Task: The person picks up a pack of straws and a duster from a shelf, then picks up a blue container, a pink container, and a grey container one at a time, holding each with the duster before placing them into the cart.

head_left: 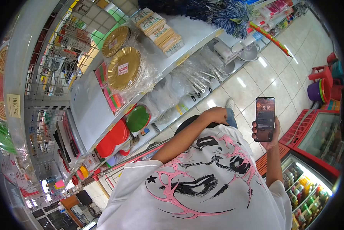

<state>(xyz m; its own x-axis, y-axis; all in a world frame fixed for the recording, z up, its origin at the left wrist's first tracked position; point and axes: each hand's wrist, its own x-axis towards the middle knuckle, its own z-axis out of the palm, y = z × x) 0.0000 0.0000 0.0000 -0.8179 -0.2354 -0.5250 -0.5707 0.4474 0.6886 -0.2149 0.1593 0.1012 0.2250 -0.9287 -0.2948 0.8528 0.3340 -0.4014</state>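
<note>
My right hand (271,135) is wrapped round a smartphone (264,119), held upright with its lit screen toward me; the screen shows 15.16. Across the front of my white printed T-shirt (202,184) reaches my left arm. My left hand (216,115) rests near my waist, beside a black item (188,123) partly covered by the shirt. Its fingers bend down out of sight, so I cannot see whether they grip anything.
On the left stands a shelf (89,122) with gold plates (124,69), a red heart-shaped item (113,137) and a green dish (138,118). A feather duster (225,17) lies on top. Red drink fridges (300,134) and stacked plastic stools (320,73) stand right, beyond the tiled floor (252,69).
</note>
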